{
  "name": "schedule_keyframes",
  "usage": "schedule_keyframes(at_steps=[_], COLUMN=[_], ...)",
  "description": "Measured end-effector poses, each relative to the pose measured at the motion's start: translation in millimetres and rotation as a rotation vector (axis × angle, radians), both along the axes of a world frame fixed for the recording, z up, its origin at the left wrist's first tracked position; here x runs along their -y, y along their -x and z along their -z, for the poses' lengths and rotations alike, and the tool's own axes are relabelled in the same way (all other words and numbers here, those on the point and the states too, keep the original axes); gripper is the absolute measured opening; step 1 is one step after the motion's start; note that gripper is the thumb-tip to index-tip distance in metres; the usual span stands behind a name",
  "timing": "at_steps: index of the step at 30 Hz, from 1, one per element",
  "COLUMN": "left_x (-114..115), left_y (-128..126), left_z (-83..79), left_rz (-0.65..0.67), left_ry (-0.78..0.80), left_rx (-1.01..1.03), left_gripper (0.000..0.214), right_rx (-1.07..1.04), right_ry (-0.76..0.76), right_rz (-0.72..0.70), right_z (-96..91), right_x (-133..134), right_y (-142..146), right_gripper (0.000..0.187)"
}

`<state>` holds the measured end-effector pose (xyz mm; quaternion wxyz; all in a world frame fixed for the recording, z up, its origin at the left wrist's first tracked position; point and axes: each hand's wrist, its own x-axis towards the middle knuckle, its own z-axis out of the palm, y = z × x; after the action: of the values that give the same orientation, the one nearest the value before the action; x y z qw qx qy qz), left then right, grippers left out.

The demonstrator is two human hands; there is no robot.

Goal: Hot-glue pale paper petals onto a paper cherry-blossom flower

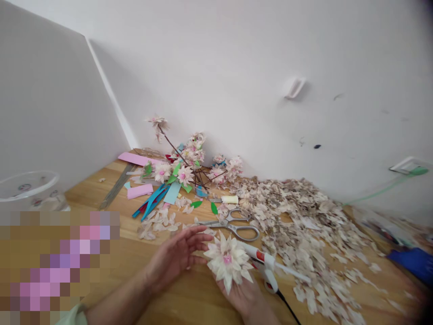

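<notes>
A handmade flower (228, 261) with pointed cream-white petals and a pink centre faces up towards me at the front of the table. It is held from below by my right hand (241, 295), whose fingers are mostly hidden behind the petals. My left hand (181, 250) is just left of the flower, fingers apart and curved towards it, with nothing in them. Beside the right hand lies a white glue gun (269, 264) with a glue stick in its back and a black cord. Metal scissors (233, 222) lie open just beyond the flower.
A wide heap of pale dried petals (291, 212) covers the right side. Finished flowers on twigs (189, 158) stand against the wall. Green leaves (214, 208), a thread spool (230, 199), blue strips (152, 203) and pink paper (140, 191) lie around. A clear tub (29, 187) is at left.
</notes>
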<state>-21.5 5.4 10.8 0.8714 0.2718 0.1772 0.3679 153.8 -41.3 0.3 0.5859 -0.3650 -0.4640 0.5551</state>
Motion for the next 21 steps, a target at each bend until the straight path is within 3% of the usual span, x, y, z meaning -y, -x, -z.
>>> schedule_keyframes(at_steps=[6,12,21], left_x=[2,-2,0], left_y=[7,11,7], left_z=[-6.1,-7.4,-3.2], left_rz=[0.183,0.168,0.13], left_ry=[-0.016,0.041,0.071], left_rx=[0.17,0.186,0.106], left_gripper=[0.051,0.05,0.05], right_rx=[0.028,-0.131,-0.219], right_ry=[0.056,0.198,0.309], right_rz=[-0.016,-0.148,-0.041], right_z=[-2.4,-8.7,11.4], right_x=[-3,-3,-2], right_y=[5,6,-2], right_gripper=[0.032,0.028,0.019])
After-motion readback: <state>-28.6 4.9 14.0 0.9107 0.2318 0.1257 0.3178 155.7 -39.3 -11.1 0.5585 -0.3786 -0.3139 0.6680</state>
